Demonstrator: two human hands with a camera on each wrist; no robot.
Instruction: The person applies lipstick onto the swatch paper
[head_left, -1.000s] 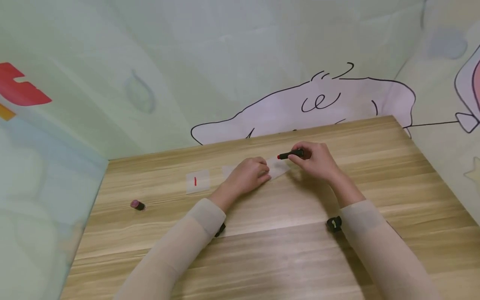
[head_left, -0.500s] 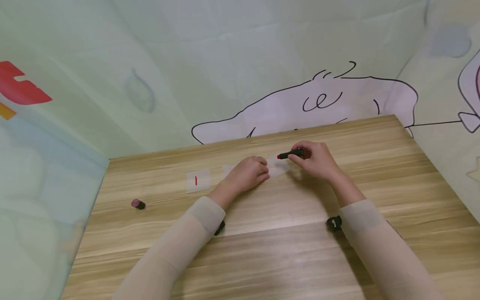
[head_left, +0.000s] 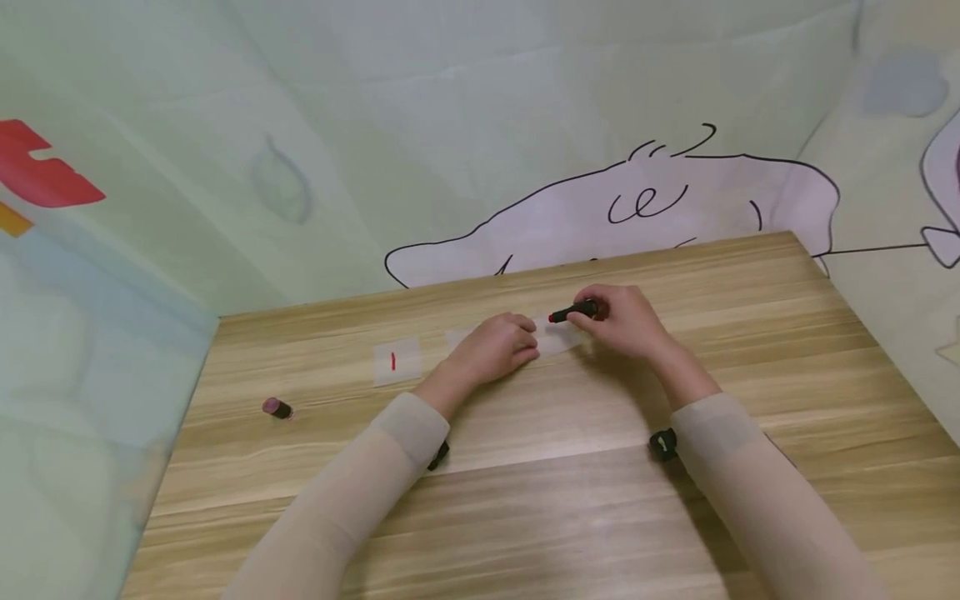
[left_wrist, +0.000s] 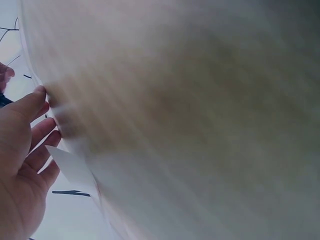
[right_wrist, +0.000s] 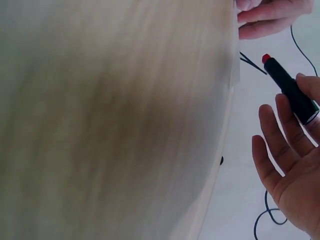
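My right hand (head_left: 626,323) pinches a black lipstick (head_left: 572,312) between thumb and fingers. Its red tip points left, over a white paper piece (head_left: 561,340); the right wrist view shows the tip (right_wrist: 266,58) raised above the tabletop. With its fingertips, my left hand (head_left: 491,350) presses on the left part of this paper. A second paper piece (head_left: 456,339) lies partly hidden behind the left hand, and a paper corner (left_wrist: 72,167) sticks up by the fingers in the left wrist view. Farther left, another paper square (head_left: 409,372) bears one short red stroke.
A small dark cylinder with a pinkish end (head_left: 277,408), perhaps a cap, is on the wooden table (head_left: 525,517) at left. A cartoon-printed backdrop (head_left: 450,125) rises behind the table's far edge. Black devices (head_left: 663,445) sit at the wrists.
My right hand has shifted slightly left, bringing the lipstick's tip a little lower and nearer my left hand. The left hand stays on the paper.
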